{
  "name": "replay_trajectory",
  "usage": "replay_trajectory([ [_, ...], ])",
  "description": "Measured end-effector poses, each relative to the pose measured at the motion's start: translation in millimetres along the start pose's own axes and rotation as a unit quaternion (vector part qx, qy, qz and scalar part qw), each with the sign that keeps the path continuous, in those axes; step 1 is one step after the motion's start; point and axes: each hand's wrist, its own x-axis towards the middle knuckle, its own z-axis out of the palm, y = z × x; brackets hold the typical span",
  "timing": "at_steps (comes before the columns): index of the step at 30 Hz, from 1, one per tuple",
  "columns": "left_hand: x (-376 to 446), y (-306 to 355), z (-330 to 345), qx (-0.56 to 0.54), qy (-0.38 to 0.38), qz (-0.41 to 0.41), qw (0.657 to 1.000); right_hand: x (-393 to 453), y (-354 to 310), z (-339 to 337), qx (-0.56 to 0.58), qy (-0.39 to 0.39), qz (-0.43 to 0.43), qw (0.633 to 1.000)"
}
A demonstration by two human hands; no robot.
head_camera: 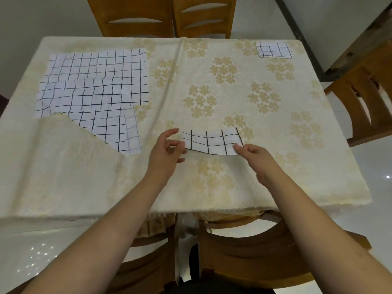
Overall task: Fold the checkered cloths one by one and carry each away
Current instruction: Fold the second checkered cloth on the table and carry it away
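A small folded checkered cloth (212,142), white with black grid lines, is held just above the table's near middle. My left hand (167,150) pinches its left edge and my right hand (252,157) pinches its lower right corner. Several unfolded checkered cloths (95,85) lie overlapping on the table's left side. Another folded checkered cloth (274,50) rests at the far right corner.
The table wears a cream floral tablecloth (233,85), with a corner flipped up over the cloth pile at near left (63,149). Wooden chairs stand at the far side (165,15), at the right (364,102) and right below me (244,251).
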Motion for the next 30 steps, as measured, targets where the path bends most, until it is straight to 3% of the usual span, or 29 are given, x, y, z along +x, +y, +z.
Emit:
replay_trajectory([
  [3,-6,-27,-4,0.029,0.021,-0.034,0.999,-9,22,8,-0.025,0.019,0.03,0.999],
  [9,-35,-84,6,0.09,0.054,-0.215,0.971,-17,81,24,-0.076,0.052,0.124,0.988],
  [14,-32,-103,4,0.062,0.069,-0.248,0.964,-17,87,24,0.014,0.09,0.153,0.984],
  [18,-18,-99,7,0.026,0.069,-0.271,0.96,-7,86,26,-0.006,0.083,0.167,0.982],
  [25,3,-88,12,0.115,-0.01,-0.303,0.946,5,87,27,-0.014,0.07,0.146,0.987],
  [30,3,-87,12,0.152,-0.066,-0.26,0.951,3,90,20,-0.022,0.034,0.112,0.993],
])
